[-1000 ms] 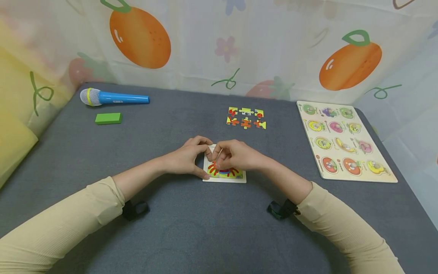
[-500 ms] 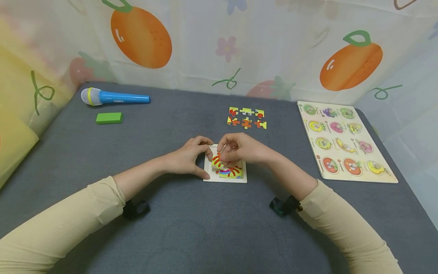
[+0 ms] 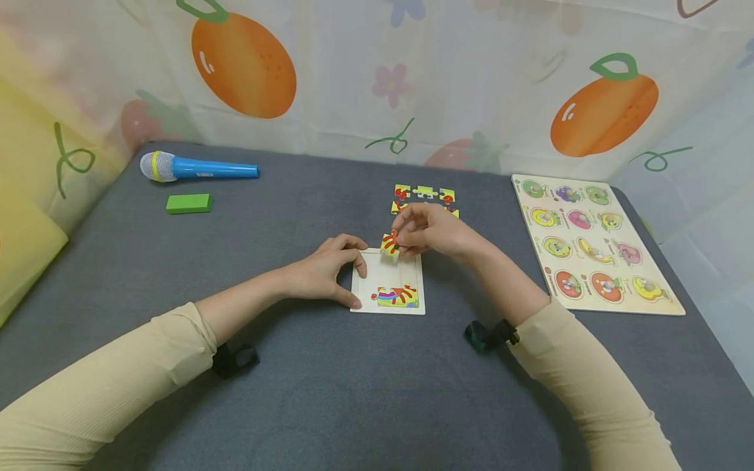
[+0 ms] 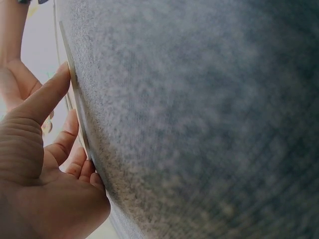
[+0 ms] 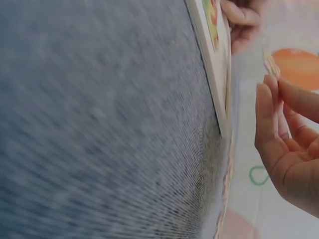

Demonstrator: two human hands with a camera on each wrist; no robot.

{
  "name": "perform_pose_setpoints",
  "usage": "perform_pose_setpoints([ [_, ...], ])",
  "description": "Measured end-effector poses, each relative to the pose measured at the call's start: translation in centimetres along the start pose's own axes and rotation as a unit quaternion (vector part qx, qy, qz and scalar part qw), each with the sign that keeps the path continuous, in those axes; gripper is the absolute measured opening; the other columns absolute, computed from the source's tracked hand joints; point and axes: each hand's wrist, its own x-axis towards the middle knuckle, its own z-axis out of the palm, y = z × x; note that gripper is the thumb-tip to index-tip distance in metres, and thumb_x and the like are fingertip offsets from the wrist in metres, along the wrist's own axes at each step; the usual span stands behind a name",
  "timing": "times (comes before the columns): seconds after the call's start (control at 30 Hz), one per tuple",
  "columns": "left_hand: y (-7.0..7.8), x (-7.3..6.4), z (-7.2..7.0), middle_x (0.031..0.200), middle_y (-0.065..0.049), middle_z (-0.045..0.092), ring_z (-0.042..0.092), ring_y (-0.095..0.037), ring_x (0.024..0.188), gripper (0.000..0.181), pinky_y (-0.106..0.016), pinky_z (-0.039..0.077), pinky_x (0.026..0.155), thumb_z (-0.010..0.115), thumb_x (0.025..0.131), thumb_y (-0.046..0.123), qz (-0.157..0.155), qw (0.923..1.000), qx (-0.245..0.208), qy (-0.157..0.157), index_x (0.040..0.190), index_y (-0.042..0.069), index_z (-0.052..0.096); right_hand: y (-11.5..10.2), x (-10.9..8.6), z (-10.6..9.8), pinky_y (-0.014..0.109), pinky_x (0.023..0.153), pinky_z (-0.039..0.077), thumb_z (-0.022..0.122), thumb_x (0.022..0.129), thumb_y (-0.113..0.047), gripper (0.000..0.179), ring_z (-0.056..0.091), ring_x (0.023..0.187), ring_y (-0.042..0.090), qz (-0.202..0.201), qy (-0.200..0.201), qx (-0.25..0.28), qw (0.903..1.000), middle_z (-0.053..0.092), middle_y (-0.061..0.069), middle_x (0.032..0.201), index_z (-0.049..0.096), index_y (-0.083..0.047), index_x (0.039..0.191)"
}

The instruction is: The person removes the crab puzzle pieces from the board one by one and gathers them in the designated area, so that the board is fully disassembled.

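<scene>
My left hand holds the left side of a pale puzzle tray, thumb near its lower corner and fingers towards its top. Lying in the tray's lower right are joined puzzle pieces with red, yellow and green print. Above the tray's top edge, my right hand pinches a yellow puzzle piece with red stripes between thumb and fingers. The right wrist view shows that piece edge-on at the fingertips. Loose puzzle pieces lie behind the right hand, which partly covers their front row.
A blue toy microphone and a green block lie at the back left. On the right is a fruit picture board. A fruit-printed curtain hangs behind the grey table.
My right hand has lifted the striped puzzle piece out of the tray and moved it away from me, up and slightly right. The left hand has stayed on the tray.
</scene>
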Motion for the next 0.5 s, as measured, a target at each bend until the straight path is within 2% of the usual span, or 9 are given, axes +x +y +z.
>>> perform_pose_setpoints([
  [0.27, -0.1, 0.1, 0.1, 0.151, -0.015, 0.035, 0.029, -0.037, 0.14, 0.038, -0.055, 0.026, 0.115, 0.088, 0.072, 0.023, 0.002, 1.0, -0.003, -0.002, 0.099, 0.013, 0.062, 0.0, 1.1, -1.0, 0.035, 0.081, 0.059, 0.063, 0.094, -0.005, 0.024, 0.067, 0.08, 0.015, 0.018, 0.068, -0.018, 0.9974, 0.061, 0.004, 0.089, 0.055, 0.002, 0.115],
  [0.5, -0.2, 0.1, 0.1, 0.151, -0.016, 0.035, 0.029, -0.038, 0.14, 0.038, -0.055, 0.027, 0.114, 0.088, 0.072, 0.023, 0.006, 1.0, -0.005, -0.001, 0.099, 0.012, 0.062, 0.3, 2.2, -1.5, 0.032, 0.079, 0.059, 0.063, 0.093, -0.003, 0.025, 0.066, 0.078, 0.014, 0.037, 0.095, -0.024, 0.9945, 0.062, 0.003, 0.089, 0.056, 0.003, 0.117],
])
